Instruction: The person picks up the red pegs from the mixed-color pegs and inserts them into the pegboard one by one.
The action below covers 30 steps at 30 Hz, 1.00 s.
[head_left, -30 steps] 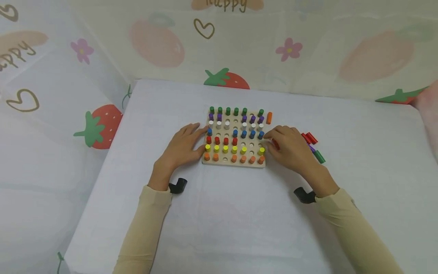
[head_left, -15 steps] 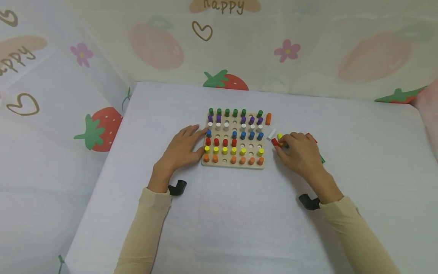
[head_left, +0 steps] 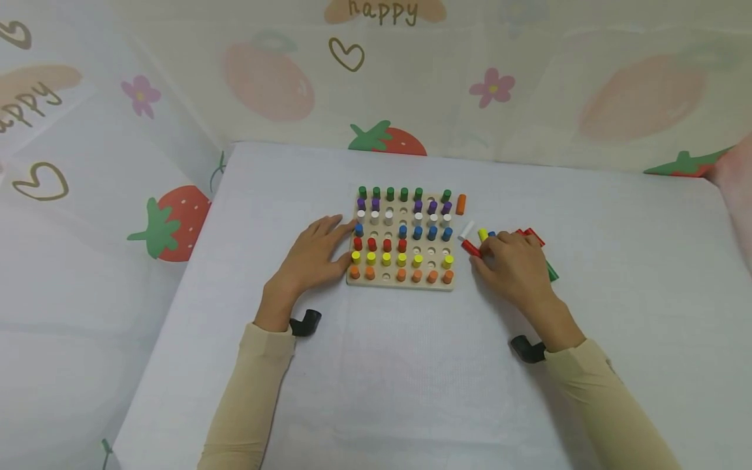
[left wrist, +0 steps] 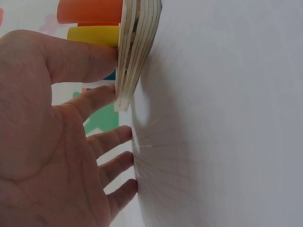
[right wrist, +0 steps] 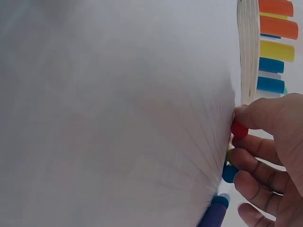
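Observation:
A wooden pegboard [head_left: 401, 285] lies on the white table, its coloured pegs standing in rows with several holes bare. My left hand [head_left: 314, 254] rests along its left edge, fingers spread; in the left wrist view, thumb and index finger touch the board's side. Right of the board, my right hand [head_left: 519, 264] pinches one end of a red peg [head_left: 470, 248] between thumb and index finger. A white peg [head_left: 467, 230] lies just behind it. Close to the fingertips are a yellow peg [head_left: 483, 234] and a blue peg [head_left: 492, 234], partly covered by the hand.
An orange peg [head_left: 461, 204] lies by the board's back right corner. Beyond my right hand are another red peg [head_left: 535, 236] and a green peg [head_left: 551, 271]. A purple peg [right wrist: 214, 216] shows in the right wrist view. Patterned cloth stands behind the table.
My right hand has moved right from the board's edge to the loose pegs, and the red peg has turned slightly. The left hand stays at the board's edge.

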Motion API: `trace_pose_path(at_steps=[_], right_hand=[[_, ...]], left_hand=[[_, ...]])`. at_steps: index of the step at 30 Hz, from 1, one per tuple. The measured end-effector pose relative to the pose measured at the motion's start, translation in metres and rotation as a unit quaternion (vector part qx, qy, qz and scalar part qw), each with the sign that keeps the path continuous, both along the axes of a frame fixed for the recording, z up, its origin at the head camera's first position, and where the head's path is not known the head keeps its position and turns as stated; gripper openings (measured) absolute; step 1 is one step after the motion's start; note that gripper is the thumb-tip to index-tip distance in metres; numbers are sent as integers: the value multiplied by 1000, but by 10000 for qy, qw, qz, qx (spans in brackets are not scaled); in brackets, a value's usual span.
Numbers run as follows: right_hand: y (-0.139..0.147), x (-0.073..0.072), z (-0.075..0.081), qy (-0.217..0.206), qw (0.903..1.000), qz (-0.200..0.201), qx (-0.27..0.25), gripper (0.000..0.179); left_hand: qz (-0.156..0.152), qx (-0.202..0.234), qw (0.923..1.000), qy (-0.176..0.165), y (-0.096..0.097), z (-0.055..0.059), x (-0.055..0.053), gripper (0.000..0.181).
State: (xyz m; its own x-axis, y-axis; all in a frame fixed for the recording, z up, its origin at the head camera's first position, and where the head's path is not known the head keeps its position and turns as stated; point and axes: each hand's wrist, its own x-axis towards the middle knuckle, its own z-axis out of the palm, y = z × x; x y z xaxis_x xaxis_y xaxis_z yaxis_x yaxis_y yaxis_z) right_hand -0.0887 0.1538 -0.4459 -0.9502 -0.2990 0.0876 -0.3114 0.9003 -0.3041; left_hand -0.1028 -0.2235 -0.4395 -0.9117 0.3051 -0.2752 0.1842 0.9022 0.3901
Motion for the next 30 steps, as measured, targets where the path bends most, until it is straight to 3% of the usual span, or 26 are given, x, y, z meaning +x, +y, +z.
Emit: trace_pose_path(at_steps=[9, 18, 30], right_hand=[[2, 3, 7, -196, 9995, -166, 184, 27], [3, 3, 17, -55, 9998, -103, -136, 21], [-2, 0, 21, -47, 9997, 140, -203, 22]], left_hand=[[-19, 8, 10000, 14, 0, 0, 0, 68], [-19, 25, 10000, 27, -1, -1, -1, 68], [-6, 35, 10000, 24, -1, -1, -1, 68]])
